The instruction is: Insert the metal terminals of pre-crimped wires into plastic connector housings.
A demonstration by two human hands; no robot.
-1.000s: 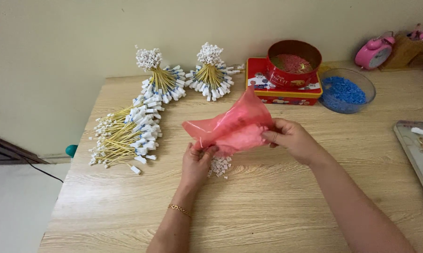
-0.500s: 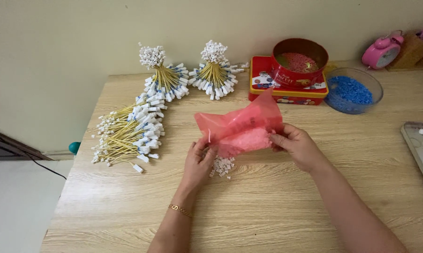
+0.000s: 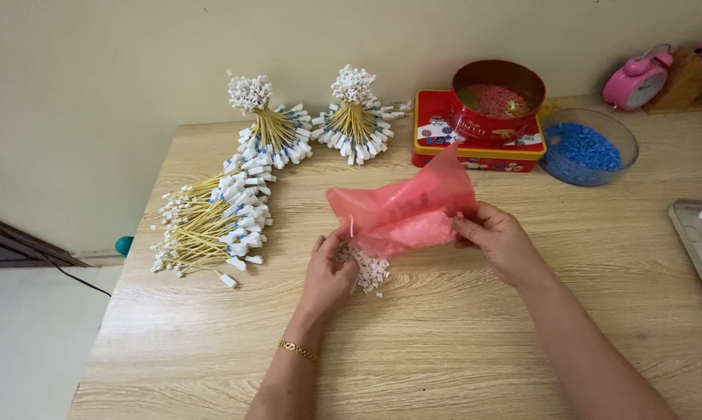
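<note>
A crumpled pink plastic bag [image 3: 405, 208] is held just above the wooden table [image 3: 460, 327]. My right hand [image 3: 499, 241] pinches its right edge. My left hand [image 3: 329, 272] is at the bag's lower left corner, fingers curled over a small heap of white plastic pieces [image 3: 370, 272] lying on the table under the bag's mouth. Whether the left fingers grip the bag or the pieces is unclear. A gold bracelet [image 3: 299, 351] sits on my left wrist.
Bundles of yellow wires with white and blue ends [image 3: 215, 218] lie at the left; two more bundles [image 3: 352, 117] fan out near the wall. A red round tin [image 3: 497, 97] stands on a red flat box [image 3: 475, 152]. A bowl of blue beads [image 3: 588, 148], pink clock [image 3: 637, 82], grey tray [image 3: 697, 241].
The bag has tipped lower toward the table and the heap of white pieces under it has grown. Both hands stay on the bag's ends.
</note>
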